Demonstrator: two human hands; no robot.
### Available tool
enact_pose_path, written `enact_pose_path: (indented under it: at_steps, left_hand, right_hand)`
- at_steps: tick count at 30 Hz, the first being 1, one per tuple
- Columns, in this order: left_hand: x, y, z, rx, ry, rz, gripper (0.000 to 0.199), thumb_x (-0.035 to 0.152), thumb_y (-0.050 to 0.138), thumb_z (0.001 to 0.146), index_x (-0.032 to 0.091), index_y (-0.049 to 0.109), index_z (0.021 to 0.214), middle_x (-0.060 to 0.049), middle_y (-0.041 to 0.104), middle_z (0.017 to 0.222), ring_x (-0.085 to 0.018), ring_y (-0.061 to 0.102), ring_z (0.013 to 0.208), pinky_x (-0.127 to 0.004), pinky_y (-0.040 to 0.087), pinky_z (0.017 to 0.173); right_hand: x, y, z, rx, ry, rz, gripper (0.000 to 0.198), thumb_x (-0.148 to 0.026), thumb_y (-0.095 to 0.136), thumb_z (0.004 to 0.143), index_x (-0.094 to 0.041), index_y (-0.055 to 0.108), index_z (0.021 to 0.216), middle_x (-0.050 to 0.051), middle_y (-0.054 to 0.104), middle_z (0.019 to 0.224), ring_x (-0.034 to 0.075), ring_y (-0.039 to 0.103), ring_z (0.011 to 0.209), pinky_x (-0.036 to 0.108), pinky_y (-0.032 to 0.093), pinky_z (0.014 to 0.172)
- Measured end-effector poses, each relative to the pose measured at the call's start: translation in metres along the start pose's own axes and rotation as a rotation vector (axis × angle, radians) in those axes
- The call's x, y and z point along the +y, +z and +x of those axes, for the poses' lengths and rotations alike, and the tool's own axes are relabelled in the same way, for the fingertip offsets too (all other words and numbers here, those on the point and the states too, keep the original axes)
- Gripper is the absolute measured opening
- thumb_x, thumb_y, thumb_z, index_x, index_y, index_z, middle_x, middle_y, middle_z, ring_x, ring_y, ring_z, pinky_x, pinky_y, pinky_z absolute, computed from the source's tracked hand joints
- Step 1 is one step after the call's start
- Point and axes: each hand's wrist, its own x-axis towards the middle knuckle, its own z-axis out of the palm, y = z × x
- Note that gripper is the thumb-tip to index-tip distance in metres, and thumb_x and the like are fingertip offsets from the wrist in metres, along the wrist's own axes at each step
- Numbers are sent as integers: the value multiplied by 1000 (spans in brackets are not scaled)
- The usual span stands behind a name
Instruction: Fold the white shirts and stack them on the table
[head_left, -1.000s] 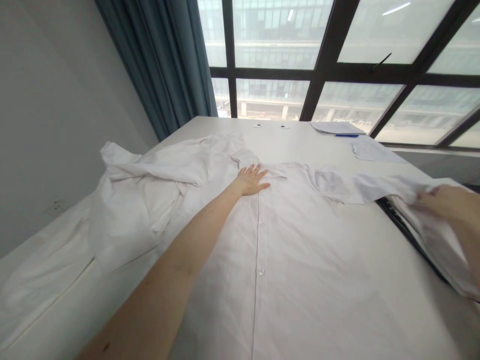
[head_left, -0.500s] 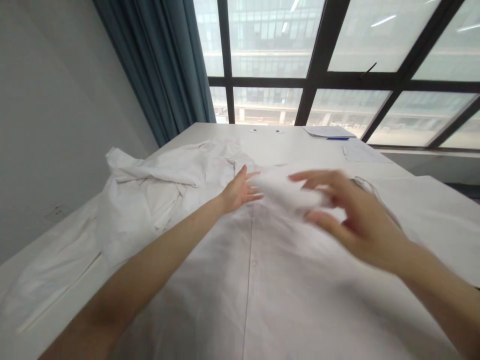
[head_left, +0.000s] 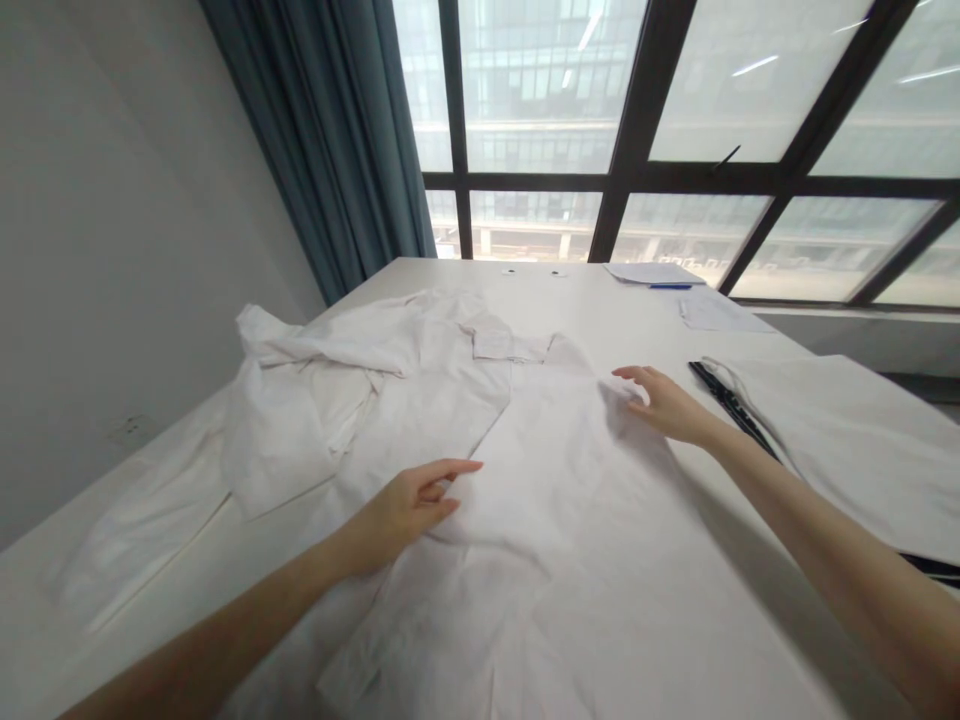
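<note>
A white shirt [head_left: 577, 440] lies spread on the white table, its collar [head_left: 499, 342] toward the far side. One front edge runs slantwise below the collar, and the nearer part of the cloth is creased. My left hand [head_left: 409, 510] rests low over the shirt's left-middle, index finger stretched out and thumb apart from it. At the shirt's right shoulder side is my right hand [head_left: 667, 402], fingers curved and parted from the thumb, close to or touching the fabric. No cloth shows gripped in either hand.
Bunched white cloth [head_left: 285, 430] spreads along the table's left side. On the right lies a folded white cloth item [head_left: 862, 440] with a black strip [head_left: 739, 405] at its edge. Papers [head_left: 652, 272] and a blue pen [head_left: 670, 286] are at the back, before the window.
My left hand has drawn back from near the collar toward me. My right hand has moved away and slowed. The shirt's collar and right side now lie in view, flatter on the table.
</note>
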Motion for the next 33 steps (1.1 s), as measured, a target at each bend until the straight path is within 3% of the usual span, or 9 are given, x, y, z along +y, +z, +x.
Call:
enact_pose_path:
  at_steps: [2, 4, 7, 10, 18, 23, 27, 30, 33]
  left_hand:
    - [5, 1, 0, 83, 73, 38, 39, 41, 59, 82, 29, 69, 118, -3, 68, 119, -23, 63, 101, -33, 48, 87]
    - [9, 0, 3, 146, 106, 39, 38, 40, 55, 84, 29, 69, 117, -3, 70, 116, -23, 63, 101, -34, 47, 90]
    - [8, -3, 10, 157, 57, 47, 43, 38, 53, 85, 25, 66, 124, -5, 73, 105, -23, 66, 94, -35, 49, 87]
    - [0, -3, 15, 159, 75, 90, 43, 36, 52, 85, 22, 66, 124, -6, 70, 115, -23, 65, 95, -35, 50, 87]
    - [-25, 7, 20, 244, 313, 179, 33, 31, 51, 90, 25, 69, 117, -7, 64, 123, -20, 59, 113, -30, 50, 91]
    - [-26, 10, 16, 252, 363, 231, 31, 29, 51, 92, 23, 70, 116, -6, 65, 118, -17, 63, 97, -19, 49, 63]
    - [-24, 8, 14, 239, 315, 206, 30, 31, 54, 91, 23, 71, 115, -7, 64, 119, -17, 63, 96, -16, 41, 50]
    - [-22, 6, 14, 210, 287, 183, 32, 30, 56, 88, 22, 71, 115, -8, 63, 122, -20, 61, 108, -17, 48, 59]
    - [-23, 4, 15, 165, 279, 183, 31, 29, 59, 86, 22, 72, 113, -8, 63, 124, -21, 59, 114, -24, 52, 80]
  right_hand:
    - [10, 9, 1, -5, 9, -2, 46, -15, 59, 72, -18, 64, 118, 13, 67, 113, 27, 64, 102, 39, 50, 92]
    - [14, 15, 1, 11, 40, -4, 37, -17, 58, 74, -20, 67, 110, 11, 69, 105, 25, 66, 92, 36, 51, 86]
    - [20, 20, 0, 56, 128, -19, 22, -20, 52, 80, -23, 69, 93, 7, 71, 86, 23, 67, 79, 35, 51, 77]
    - [28, 19, 2, 95, 214, -50, 20, -21, 51, 80, -21, 69, 86, 7, 72, 79, 24, 67, 75, 36, 50, 72]
    - [10, 31, 45, 105, 244, -154, 29, -32, 50, 91, -17, 64, 111, 11, 72, 100, 23, 66, 90, 33, 48, 79]
    - [-12, 55, 85, 88, 271, -250, 46, -43, 60, 87, -14, 59, 122, 20, 66, 117, 33, 59, 110, 42, 44, 88]
    - [-7, 61, 103, 80, 349, -274, 27, -31, 53, 92, -15, 67, 108, 18, 69, 110, 30, 62, 106, 40, 43, 87]
    - [9, 57, 106, 75, 433, -264, 29, -28, 47, 95, -14, 70, 105, 18, 72, 101, 27, 66, 94, 37, 44, 76]
    - [23, 50, 104, 81, 469, -273, 31, -26, 45, 95, -11, 72, 103, 18, 72, 96, 27, 66, 88, 35, 44, 70]
